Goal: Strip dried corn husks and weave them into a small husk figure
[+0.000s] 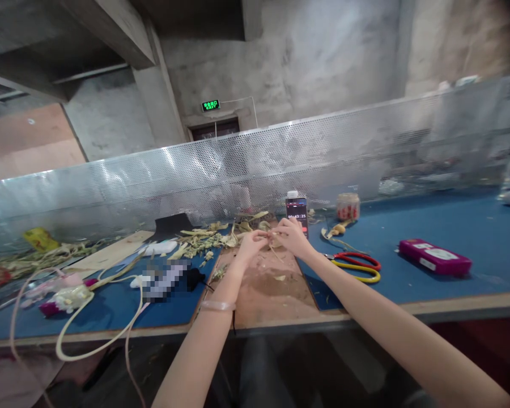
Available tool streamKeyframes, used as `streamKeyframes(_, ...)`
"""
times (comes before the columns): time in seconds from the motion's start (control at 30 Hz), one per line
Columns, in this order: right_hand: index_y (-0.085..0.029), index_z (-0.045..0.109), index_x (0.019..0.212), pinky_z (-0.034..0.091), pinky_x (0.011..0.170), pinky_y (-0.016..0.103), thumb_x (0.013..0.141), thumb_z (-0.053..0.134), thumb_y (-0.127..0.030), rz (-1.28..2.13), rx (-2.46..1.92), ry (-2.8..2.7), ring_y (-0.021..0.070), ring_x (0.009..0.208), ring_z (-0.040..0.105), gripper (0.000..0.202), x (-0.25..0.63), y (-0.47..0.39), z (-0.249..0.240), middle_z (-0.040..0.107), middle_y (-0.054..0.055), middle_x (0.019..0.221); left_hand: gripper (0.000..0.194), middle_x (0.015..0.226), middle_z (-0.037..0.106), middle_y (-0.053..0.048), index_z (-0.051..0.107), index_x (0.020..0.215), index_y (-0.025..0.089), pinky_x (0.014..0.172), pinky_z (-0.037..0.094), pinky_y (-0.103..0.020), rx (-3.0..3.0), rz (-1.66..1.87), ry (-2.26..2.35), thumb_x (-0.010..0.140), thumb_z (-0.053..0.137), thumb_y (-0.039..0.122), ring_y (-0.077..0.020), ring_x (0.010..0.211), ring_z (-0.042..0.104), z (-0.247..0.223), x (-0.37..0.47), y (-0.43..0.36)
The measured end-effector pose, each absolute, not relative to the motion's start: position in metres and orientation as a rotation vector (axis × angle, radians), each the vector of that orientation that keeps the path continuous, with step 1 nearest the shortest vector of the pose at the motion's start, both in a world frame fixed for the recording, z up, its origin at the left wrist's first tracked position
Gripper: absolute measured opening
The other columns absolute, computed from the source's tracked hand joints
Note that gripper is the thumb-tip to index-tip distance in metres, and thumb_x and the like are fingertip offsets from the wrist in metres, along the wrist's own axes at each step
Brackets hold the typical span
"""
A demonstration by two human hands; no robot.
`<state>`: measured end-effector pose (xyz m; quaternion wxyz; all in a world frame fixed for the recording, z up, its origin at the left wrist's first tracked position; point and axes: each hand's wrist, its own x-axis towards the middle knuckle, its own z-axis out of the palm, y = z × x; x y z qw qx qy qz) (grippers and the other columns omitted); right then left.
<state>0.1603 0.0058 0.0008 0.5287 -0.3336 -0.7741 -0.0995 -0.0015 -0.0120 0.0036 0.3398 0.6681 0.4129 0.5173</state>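
My left hand (253, 246) and my right hand (293, 238) meet above the far part of a brown board (259, 294). Both are closed in a pinch, fingertip to fingertip. What they hold is too small and blurred to name; a thin pale strand (277, 254) shows just below the fingers. Dried leaves and stalks (244, 226) lie in a heap behind and to the left of my hands. Just beyond my right hand a phone (296, 208) stands upright with a running timer on its screen. A loose leaf scrap (279, 277) lies on the board.
Scissors (357, 266) with red and yellow handles lie right of the board. Farther right are a purple box (434, 258) and a jar (348, 206). Pale cables (62, 340) loop over the table's left edge. A perforated metal screen (187, 164) closes off the back.
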Motion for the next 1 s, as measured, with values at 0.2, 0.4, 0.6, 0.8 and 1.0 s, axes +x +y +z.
streamKeyframes(0.2, -0.022, 0.071, 0.069, 0.027, 0.071, 0.034, 0.081, 0.055, -0.025, -0.229, -0.781, -1.847, 0.0176, 0.075, 0.042, 0.02, 0.158, -0.007, 0.004, 0.06, 0.003, 0.069, 0.024, 0.067, 0.066, -0.003, 0.063, 0.077, 0.014, 0.066, 0.044, -0.026, 1.796, 1.356, 1.094, 0.058, 0.069, 0.028, -0.0143, 0.065, 0.06, 0.005, 0.001, -0.011)
streamKeyframes(0.4, -0.021, 0.071, 0.071, 0.028, 0.072, 0.033, 0.08, 0.056, -0.022, -0.211, -0.803, -1.803, 0.0171, 0.075, 0.042, 0.017, 0.158, -0.011, 0.005, 0.061, 0.002, 0.069, 0.023, 0.065, 0.066, -0.003, 0.062, 0.073, 0.014, 0.063, 0.044, -0.026, 1.888, 1.347, 1.126, 0.06, 0.068, 0.031, -0.0143, 0.062, 0.059, 0.005, 0.001, -0.011)
streamKeyframes(0.6, -0.022, 0.071, 0.071, 0.031, 0.072, 0.034, 0.081, 0.054, -0.026, -0.187, -0.801, -1.759, 0.0183, 0.074, 0.043, 0.021, 0.158, -0.011, 0.005, 0.061, 0.004, 0.067, 0.023, 0.064, 0.065, -0.003, 0.063, 0.075, 0.013, 0.06, 0.043, -0.024, 1.956, 1.331, 1.132, 0.063, 0.066, 0.032, -0.0137, 0.059, 0.058, 0.003, 0.0, -0.01)
streamKeyframes(0.8, -0.02, 0.07, 0.072, 0.036, 0.076, 0.034, 0.08, 0.053, -0.027, -0.084, -0.777, -1.725, 0.0177, 0.072, 0.048, 0.02, 0.161, -0.005, 0.01, 0.062, 0.004, 0.071, 0.022, 0.073, 0.067, -0.005, 0.065, 0.079, 0.014, 0.064, 0.045, -0.026, 2.057, 1.354, 1.099, 0.066, 0.063, 0.031, -0.0152, 0.065, 0.06, 0.0, -0.002, -0.008)
streamKeyframes(1.0, -0.018, 0.065, 0.094, 0.042, 0.075, 0.033, 0.076, 0.056, -0.026, 0.179, -0.793, -1.791, 0.0204, 0.083, 0.055, 0.021, 0.165, 0.007, 0.004, 0.066, 0.006, 0.079, 0.021, 0.075, 0.067, -0.006, 0.066, 0.082, 0.014, 0.068, 0.045, -0.027, 2.079, 1.32, 1.125, 0.067, 0.061, 0.029, -0.0174, 0.071, 0.061, 0.004, -0.004, -0.011)
